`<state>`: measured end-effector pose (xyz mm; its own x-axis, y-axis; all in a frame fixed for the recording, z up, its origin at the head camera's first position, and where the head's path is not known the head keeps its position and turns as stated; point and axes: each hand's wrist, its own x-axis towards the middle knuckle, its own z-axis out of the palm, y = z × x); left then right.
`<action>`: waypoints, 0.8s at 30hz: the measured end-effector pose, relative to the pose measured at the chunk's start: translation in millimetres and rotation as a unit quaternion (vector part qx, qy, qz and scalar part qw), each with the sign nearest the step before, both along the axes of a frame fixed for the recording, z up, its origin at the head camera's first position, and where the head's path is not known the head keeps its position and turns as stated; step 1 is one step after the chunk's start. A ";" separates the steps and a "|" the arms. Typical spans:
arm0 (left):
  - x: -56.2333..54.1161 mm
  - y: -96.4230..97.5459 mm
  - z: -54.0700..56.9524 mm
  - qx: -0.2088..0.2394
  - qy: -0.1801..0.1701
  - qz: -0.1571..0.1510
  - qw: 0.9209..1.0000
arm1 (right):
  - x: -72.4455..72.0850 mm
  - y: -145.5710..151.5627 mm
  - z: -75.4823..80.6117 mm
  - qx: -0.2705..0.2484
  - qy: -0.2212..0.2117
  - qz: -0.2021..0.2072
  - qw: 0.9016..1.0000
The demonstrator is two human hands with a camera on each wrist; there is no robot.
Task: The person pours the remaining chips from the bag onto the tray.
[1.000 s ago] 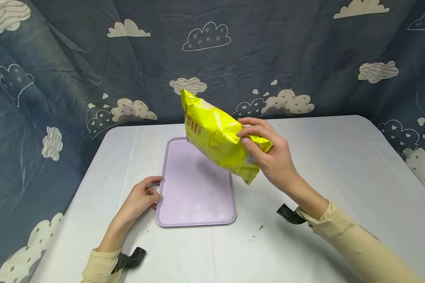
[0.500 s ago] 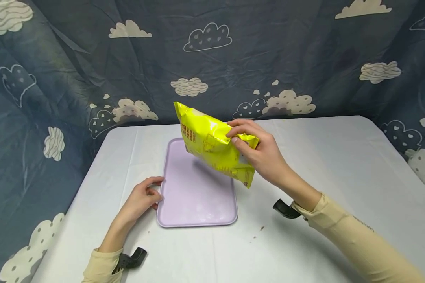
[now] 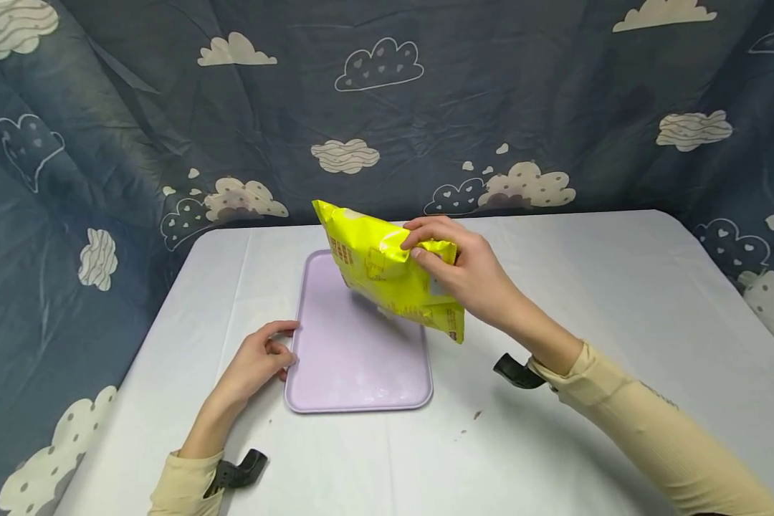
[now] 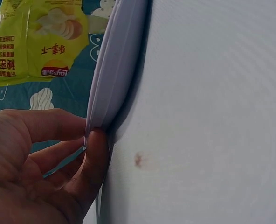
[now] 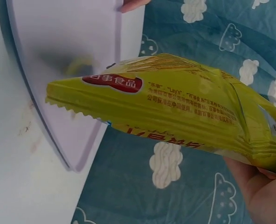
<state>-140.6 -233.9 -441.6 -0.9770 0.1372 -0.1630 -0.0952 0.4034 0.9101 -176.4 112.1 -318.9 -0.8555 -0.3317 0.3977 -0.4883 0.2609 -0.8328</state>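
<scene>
Over the far part of a lilac tray (image 3: 355, 373) hangs a yellow Lay's chip bag (image 3: 380, 265), tilted with its left corner highest. My right hand (image 3: 467, 269) grips the bag at its right end, thumb in front and fingers over the top. In the right wrist view the bag (image 5: 175, 102) shows its red oval label and crimped seal, with the hand (image 5: 268, 191) at the lower right. My left hand (image 3: 258, 362) holds the left edge of the tray. Seen from the left wrist, thumb and forefinger of that hand (image 4: 49, 163) meet the tray's rim (image 4: 114, 65).
The tray lies on a table with a white cloth (image 3: 555, 287). Small brown specks (image 3: 477, 415) mark the cloth at the front. A dark blue curtain with clouds (image 3: 464, 86) hangs behind the table. Each wrist wears a black camera mount (image 3: 519, 373).
My right hand has brought the chip bag left and lower over the tray, shifting more in the first half second. The left hand and the tray stay in place.
</scene>
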 end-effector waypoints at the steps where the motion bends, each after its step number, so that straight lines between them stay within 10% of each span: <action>1: -0.4 0.1 0.1 0.000 0.001 -0.001 1.000 | 0.1 0.0 0.7 0.001 -0.002 -0.002 1.000; 24: -2.2 -0.2 -1.7 -0.005 0.003 -0.002 1.000 | -1.4 -5.5 5.4 0.019 -0.024 -0.007 1.000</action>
<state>-142.9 -234.2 -443.4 -0.9776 0.1396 -0.1578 -0.0874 0.4126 0.9067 -177.8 106.6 -313.5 -0.8778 -0.3340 0.3435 -0.4441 0.2982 -0.8449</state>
